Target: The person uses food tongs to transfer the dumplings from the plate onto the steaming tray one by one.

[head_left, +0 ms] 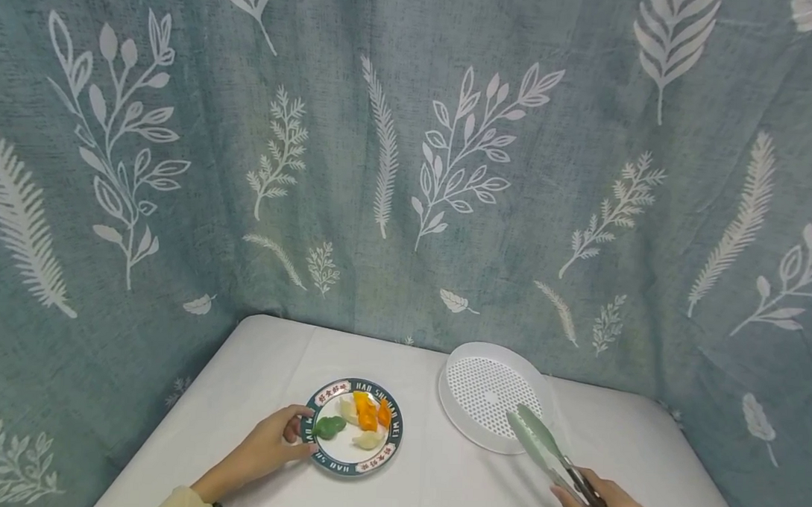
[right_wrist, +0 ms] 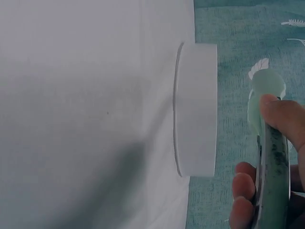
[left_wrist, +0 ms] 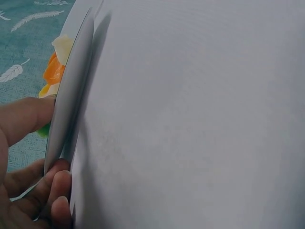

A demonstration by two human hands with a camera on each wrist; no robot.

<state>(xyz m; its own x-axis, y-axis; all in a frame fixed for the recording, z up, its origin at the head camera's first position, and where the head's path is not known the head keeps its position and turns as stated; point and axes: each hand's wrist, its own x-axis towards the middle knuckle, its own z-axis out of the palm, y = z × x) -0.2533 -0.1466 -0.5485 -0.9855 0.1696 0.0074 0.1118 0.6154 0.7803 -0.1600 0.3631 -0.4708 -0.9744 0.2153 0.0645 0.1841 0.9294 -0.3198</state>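
1. White-covered table (head_left: 411,500) lay below both hands; blue-green fabric (head_left: 342,169) with pale leaf prints hung beyond them.
2. Round white tray (head_left: 488,391), floor perforated, wall smooth, stood ahead of the right hand (head_left: 612,503).
3. Right hand's fingers curled round tongs (head_left: 537,441): metal arms, pale-green ends spread apart, pointing away toward the tray.
4. Left hand (head_left: 272,443) pinched the plate (head_left: 334,460) just to its right, thumb above, fingers beneath.
5. Plate: round, white centre, dark-green lettered rim; bore green piece (head_left: 329,428), orange pieces (head_left: 367,416), pale pieces (head_left: 369,439).
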